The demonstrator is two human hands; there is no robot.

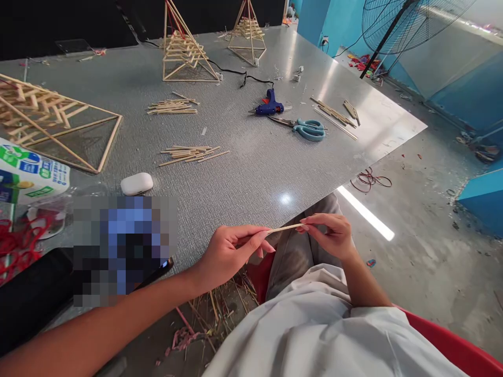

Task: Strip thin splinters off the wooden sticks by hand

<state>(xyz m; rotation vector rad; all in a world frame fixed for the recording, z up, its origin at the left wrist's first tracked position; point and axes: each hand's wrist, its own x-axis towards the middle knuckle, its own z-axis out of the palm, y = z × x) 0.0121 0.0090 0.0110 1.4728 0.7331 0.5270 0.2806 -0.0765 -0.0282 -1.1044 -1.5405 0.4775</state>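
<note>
A thin wooden stick (286, 228) is stretched level between my two hands, over my lap beside the table's front edge. My left hand (238, 250) pinches one end between thumb and fingers. At the other end, the fingertips of my right hand (330, 233) are closed on the same stick. Two piles of similar sticks lie beyond on the table: a nearer pile (190, 154) and a farther pile (173, 106). A blue glue gun (270, 104) rests on its side, with blue-handled scissors (309, 129) just in front of it.
Stick pyramids stand at the left (58, 120), the back middle (184, 55) and the back (247, 36) of the table (243, 183). More sticks (334, 111) lie at right. A white case (137, 184), a plastic packet (33, 173) and red cord (23, 246) sit at left.
</note>
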